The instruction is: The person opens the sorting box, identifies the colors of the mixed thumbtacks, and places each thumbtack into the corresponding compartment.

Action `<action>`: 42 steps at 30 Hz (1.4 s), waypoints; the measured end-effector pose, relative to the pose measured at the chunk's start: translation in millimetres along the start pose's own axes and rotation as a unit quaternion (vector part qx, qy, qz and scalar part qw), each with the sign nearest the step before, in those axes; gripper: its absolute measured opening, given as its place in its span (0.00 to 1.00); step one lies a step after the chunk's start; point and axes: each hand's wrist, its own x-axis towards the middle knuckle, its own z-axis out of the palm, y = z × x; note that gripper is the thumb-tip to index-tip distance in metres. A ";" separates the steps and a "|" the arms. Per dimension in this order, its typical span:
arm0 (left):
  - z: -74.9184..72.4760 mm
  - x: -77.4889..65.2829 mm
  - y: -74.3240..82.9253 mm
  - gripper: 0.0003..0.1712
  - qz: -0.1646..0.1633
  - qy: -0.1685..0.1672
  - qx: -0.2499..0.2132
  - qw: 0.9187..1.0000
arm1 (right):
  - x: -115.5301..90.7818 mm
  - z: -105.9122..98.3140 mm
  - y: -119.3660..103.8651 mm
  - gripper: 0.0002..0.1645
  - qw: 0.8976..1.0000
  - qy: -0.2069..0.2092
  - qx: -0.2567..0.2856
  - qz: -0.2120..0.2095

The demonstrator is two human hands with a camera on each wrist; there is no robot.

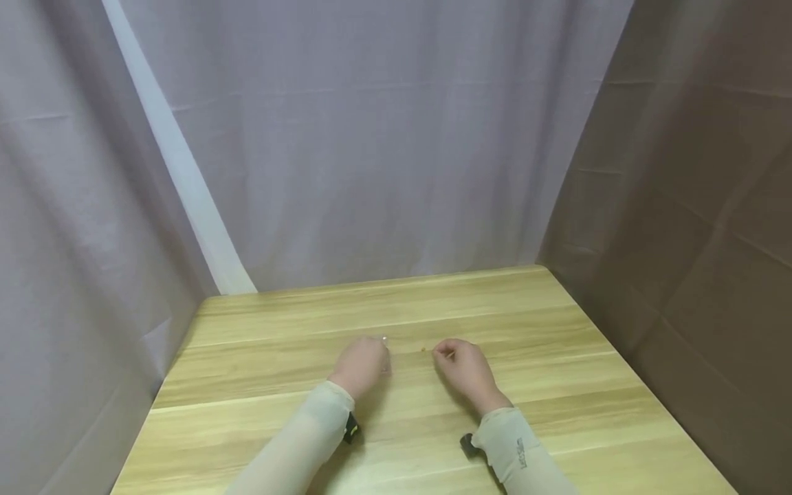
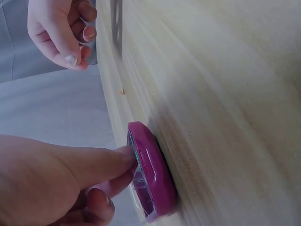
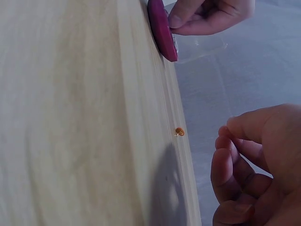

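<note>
A magenta case point(image 2: 153, 169) with a clear, raised lid point(image 3: 202, 49) lies on the table. My left hand point(image 1: 361, 364) reaches into it, thumb and index fingertips close together inside the rim. Something green shows beside those fingertips in the left wrist view; I cannot tell whether they pinch anything. To the right of the case lies a tiny orange piece point(image 3: 179, 132), rounded, with a thin pale end. My right hand point(image 1: 467, 368) hovers just right of that piece, thumb and index tips together, other fingers curled. Nothing shows between its fingertips.
The wood-grain tabletop point(image 1: 278, 371) stretches around both hands. Grey curtains point(image 1: 383, 158) hang behind and at the left, and a brown curtain point(image 1: 693, 206) borders the right side. Each sleeve has a small black device point(image 1: 350, 427) at the wrist.
</note>
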 end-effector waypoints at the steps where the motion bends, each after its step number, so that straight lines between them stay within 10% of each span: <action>1: -0.6 -0.2 0.3 0.22 -0.007 -0.003 -0.001 1.000 | 0.5 0.2 0.2 0.05 1.000 0.000 0.002 -0.001; 12: -3.4 -7.3 -3.4 0.06 -0.027 -0.001 -0.001 1.000 | 4.1 -3.1 -3.3 0.06 1.000 -0.002 -0.009 -0.006; 42: -11.8 -13.3 -8.4 0.10 -0.007 0.009 -0.040 0.999 | 3.7 1.0 -3.1 0.08 1.000 -0.009 -0.003 -0.007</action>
